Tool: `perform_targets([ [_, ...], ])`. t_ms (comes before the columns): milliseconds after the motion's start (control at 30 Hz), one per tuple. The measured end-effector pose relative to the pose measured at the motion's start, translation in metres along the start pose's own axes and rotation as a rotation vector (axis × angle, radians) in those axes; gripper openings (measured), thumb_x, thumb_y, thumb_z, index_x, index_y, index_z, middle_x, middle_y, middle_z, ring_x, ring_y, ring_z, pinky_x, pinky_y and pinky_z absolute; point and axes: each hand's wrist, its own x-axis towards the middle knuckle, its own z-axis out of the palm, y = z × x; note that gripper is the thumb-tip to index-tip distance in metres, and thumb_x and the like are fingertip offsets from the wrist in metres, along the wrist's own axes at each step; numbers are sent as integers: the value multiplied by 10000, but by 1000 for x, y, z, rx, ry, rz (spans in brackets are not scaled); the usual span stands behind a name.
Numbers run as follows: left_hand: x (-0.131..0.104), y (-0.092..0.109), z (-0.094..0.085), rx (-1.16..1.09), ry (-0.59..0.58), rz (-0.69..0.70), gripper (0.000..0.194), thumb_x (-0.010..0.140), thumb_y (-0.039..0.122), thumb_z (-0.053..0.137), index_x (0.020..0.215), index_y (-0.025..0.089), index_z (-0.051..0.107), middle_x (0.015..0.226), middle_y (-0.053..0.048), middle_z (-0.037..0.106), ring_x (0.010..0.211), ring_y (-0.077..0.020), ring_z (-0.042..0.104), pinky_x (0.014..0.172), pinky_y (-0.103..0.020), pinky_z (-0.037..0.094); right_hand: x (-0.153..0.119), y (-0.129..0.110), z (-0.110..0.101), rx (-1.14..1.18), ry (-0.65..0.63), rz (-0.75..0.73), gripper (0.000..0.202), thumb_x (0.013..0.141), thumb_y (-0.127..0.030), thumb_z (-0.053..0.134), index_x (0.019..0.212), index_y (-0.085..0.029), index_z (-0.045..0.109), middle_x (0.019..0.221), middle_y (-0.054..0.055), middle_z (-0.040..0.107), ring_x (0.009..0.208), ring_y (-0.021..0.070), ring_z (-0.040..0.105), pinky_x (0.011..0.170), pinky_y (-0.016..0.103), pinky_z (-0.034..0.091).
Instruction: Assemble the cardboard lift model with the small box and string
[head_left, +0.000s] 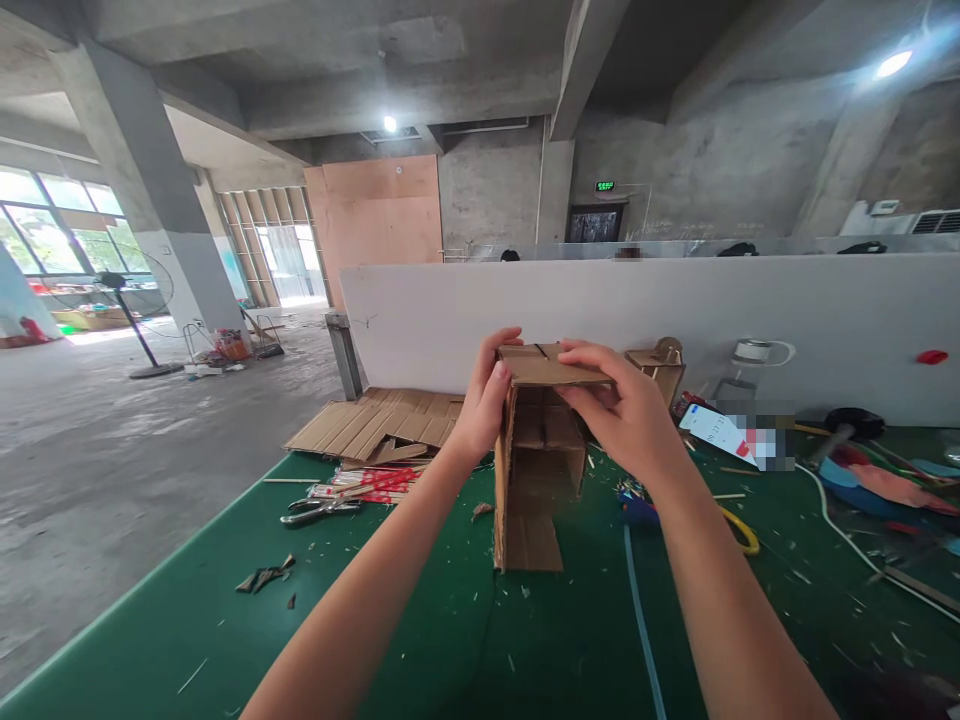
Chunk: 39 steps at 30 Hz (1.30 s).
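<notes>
A brown cardboard structure [532, 540] with a tall side wall and inner shelves stands upright on the green table. A flat cardboard piece [544, 368] lies across its top, with a dark line on it. My left hand [486, 400] grips the upper left corner, thumb against the side wall and fingers behind. At the right end, my right hand [622, 405] pinches the flat piece, fingers above and thumb below. Whether that piece is fixed to the walls I cannot tell.
Pliers [319, 510], red-and-white packets of sticks [375, 487] and cardboard sheets [375, 425] lie left. At right are a phone [720, 432], yellow-handled scissors [742, 535], a blue strip [641, 620] and a white cable [832, 520]. A white partition [465, 310] borders the table's far side.
</notes>
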Motion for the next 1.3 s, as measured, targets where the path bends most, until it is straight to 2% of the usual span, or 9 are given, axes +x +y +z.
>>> perform_targets([
  [100, -2, -1, 3, -1, 6, 18, 466, 925, 583, 243, 1149, 249, 480, 1193, -72, 524, 1141, -219, 495, 1011, -379, 396, 0, -1, -3, -34, 3, -31, 190, 872, -263, 568, 1058, -236, 597, 1254, 80, 604, 1161, 219, 571, 822, 361, 541],
  [200, -1, 1, 5, 13, 44, 26, 430, 938, 535, 239, 1059, 233, 520, 1129, -65, 549, 1115, -213, 502, 1006, -367, 391, 0, -1, -4, -67, 11, -66, 184, 874, -243, 570, 1056, -233, 590, 1225, 75, 619, 1145, 204, 580, 868, 367, 524],
  [433, 5, 1, 6, 18, 79, 5, 346, 912, 452, 310, 997, 214, 547, 1067, -58, 573, 1045, -215, 521, 957, -358, 400, 0, 1, -2, -149, 32, -114, 195, 877, -226, 571, 1070, -228, 590, 1223, 75, 627, 1138, 196, 585, 908, 384, 502],
  [567, 6, 1, 4, 28, 61, -24, 363, 913, 474, 303, 1017, 216, 537, 1084, -64, 573, 1074, -224, 518, 983, -376, 398, -1, 2, -1, -156, 31, -85, 211, 882, -243, 559, 1093, -235, 568, 1243, 71, 618, 1150, 200, 577, 915, 384, 500],
  [767, 4, 10, -5, 156, 29, 100, 588, 909, 637, 205, 1181, 228, 527, 1243, -93, 448, 1250, -238, 402, 1111, -392, 280, -3, 4, 5, -118, 41, -28, 431, 905, -225, 478, 1329, -243, 403, 1355, 101, 494, 1279, 221, 459, 978, 413, 478],
  [933, 4, 11, -13, 133, -63, 103, 726, 791, 763, 377, 1312, 263, 451, 1331, -108, 351, 1314, -309, 321, 1128, -471, 252, -4, 6, 2, -97, -21, 5, 533, 913, -202, 444, 1417, -279, 291, 1451, 83, 378, 1342, 204, 381, 1062, 422, 419],
  [1067, 1, 12, -15, 76, -156, 19, 811, 743, 691, 563, 1398, 273, 332, 1401, -122, 289, 1329, -339, 293, 1117, -501, 268, -3, 7, -4, -117, -60, -54, 386, 919, -164, 417, 1284, -286, 451, 1415, 58, 432, 1347, 196, 373, 1127, 467, 323],
  [1200, -3, 14, -17, -32, -229, -105, 713, 774, 565, 622, 1373, 301, 341, 1354, -104, 396, 1223, -309, 421, 1011, -471, 401, -2, 7, -10, -66, -73, -59, 303, 926, -190, 448, 1202, -298, 509, 1362, 44, 493, 1299, 190, 435, 1079, 457, 388],
  [1300, -3, 14, -15, -54, -210, -97, 634, 790, 554, 607, 1332, 293, 408, 1333, -94, 429, 1179, -291, 457, 957, -426, 446, -2, 8, -11, -41, -65, -79, 294, 923, -193, 470, 1189, -306, 527, 1311, 39, 533, 1264, 193, 466, 1031, 445, 435],
])
